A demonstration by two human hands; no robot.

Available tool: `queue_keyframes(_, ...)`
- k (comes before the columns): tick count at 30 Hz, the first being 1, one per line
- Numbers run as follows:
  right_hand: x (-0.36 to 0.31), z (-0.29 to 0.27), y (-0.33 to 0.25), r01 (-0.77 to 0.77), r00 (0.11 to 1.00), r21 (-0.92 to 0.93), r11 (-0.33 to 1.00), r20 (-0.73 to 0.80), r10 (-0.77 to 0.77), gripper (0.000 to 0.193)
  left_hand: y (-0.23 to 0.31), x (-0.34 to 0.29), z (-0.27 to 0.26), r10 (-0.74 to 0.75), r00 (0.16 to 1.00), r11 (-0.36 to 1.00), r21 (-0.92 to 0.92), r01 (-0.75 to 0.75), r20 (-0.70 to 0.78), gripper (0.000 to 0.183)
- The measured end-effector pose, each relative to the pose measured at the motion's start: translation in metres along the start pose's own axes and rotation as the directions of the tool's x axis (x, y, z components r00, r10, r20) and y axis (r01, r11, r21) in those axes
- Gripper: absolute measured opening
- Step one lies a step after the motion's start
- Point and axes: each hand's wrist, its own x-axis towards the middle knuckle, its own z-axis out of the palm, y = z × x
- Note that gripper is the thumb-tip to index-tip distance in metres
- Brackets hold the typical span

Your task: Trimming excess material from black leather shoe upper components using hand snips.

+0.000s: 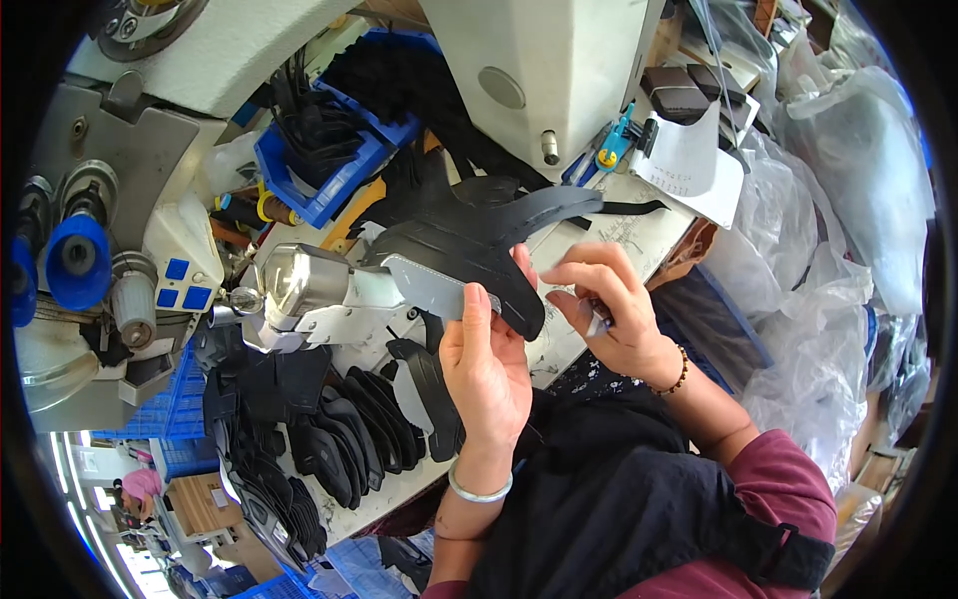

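My left hand point(487, 374) pinches the edge of a black shoe upper point(439, 240), with the thumb on top over its pale grey stitched strip point(424, 280). The upper's folded parts spread away from me over the white table, beside the metal arm point(309, 295) of a sewing machine. Just right of the upper, my right hand point(609, 309) is curled. A small metallic tool point(599, 321) shows in its palm, mostly hidden by the fingers, so its kind is unclear. Its thumb and index finger are close to the upper's edge.
Stacks of black cut pieces point(349, 429) lie at the near left. Blue bins point(304, 185) with black parts stand at the back. The machine's white body point(544, 70) rises ahead. Right of it lie teal snips point(615, 140) and a clipboard point(694, 165); clear plastic bags point(808, 299) crowd the right.
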Motion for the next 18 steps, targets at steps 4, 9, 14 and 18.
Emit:
queue_keyframes(4, 0.015, -0.013, -0.001, 0.272, 0.958, -0.067, 0.960, 0.111, -0.264, 0.032, -0.016, 0.001, -0.048, -0.054, 0.979, 0.983, -0.163, 0.087, 0.195, 0.032)
queue_keyframes(9, 0.021, -0.023, -0.019, -0.301, 0.947, 0.221, 0.928, -0.045, 0.318, 0.015, 0.016, -0.032, -0.012, 0.445, 0.862, 0.501, 0.730, -0.464, 0.243, 0.014)
queue_keyframes(14, 0.040, -0.037, -0.042, -0.654, 0.754, 0.323, 0.684, 0.201, 0.626, 0.018, 0.026, -0.013, 0.006, 0.382, 0.785, 0.193, 0.788, -0.585, 0.488, 0.036)
queue_keyframes(18, 0.034, -0.029, -0.030, -0.453, 0.891, 0.326, 0.830, 0.146, 0.429, 0.017, 0.024, -0.013, 0.008, 0.186, 0.942, 0.565, 0.754, -0.334, 0.278, 0.029)
